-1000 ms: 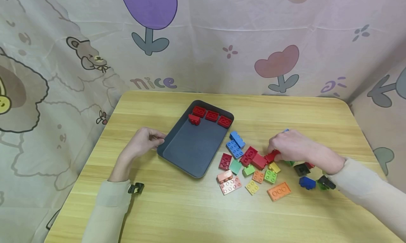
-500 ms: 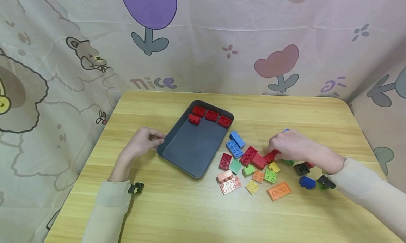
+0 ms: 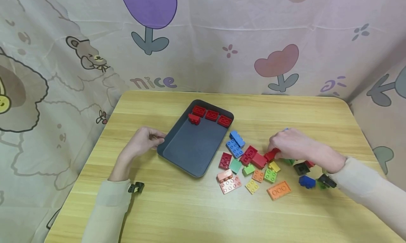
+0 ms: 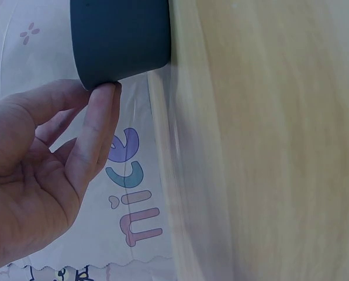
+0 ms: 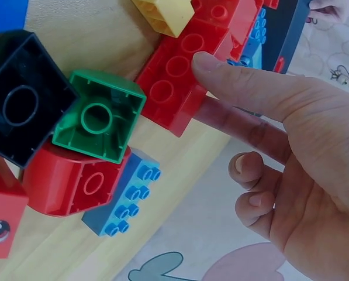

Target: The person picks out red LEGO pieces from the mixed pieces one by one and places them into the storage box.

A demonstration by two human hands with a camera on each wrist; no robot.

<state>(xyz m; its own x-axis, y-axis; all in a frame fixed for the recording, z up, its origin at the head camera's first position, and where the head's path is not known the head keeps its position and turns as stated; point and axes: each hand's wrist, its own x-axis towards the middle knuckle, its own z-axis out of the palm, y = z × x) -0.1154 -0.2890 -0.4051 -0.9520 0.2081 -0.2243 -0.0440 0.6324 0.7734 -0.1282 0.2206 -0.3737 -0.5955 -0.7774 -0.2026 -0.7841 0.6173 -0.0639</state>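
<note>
Four-walled and dark grey, the tray (image 3: 194, 149) bears several red bricks (image 3: 211, 115) along its far end. My left hand (image 3: 142, 141) is at the tray's left side. In the left wrist view, the fingertips (image 4: 107, 91) touch the outer wall near its corner. My right hand (image 3: 290, 144) pinches a red toy building brick (image 5: 169, 79) between thumb and index finger, the remaining fingers curled in. That brick lies against another red brick (image 3: 259, 161) in the loose pile. A yellow brick (image 3: 274, 166) lies just in front of it.
Right of the tray, loose bricks spread out: blue (image 3: 234, 149), pale pink (image 3: 231, 185), orange (image 3: 279, 190), and lime green (image 3: 270, 176). Black (image 5: 25, 99) and green (image 5: 98, 117) bricks are beside the right hand. A printed cloth (image 3: 203, 59) hangs behind the wooden table (image 3: 177, 214).
</note>
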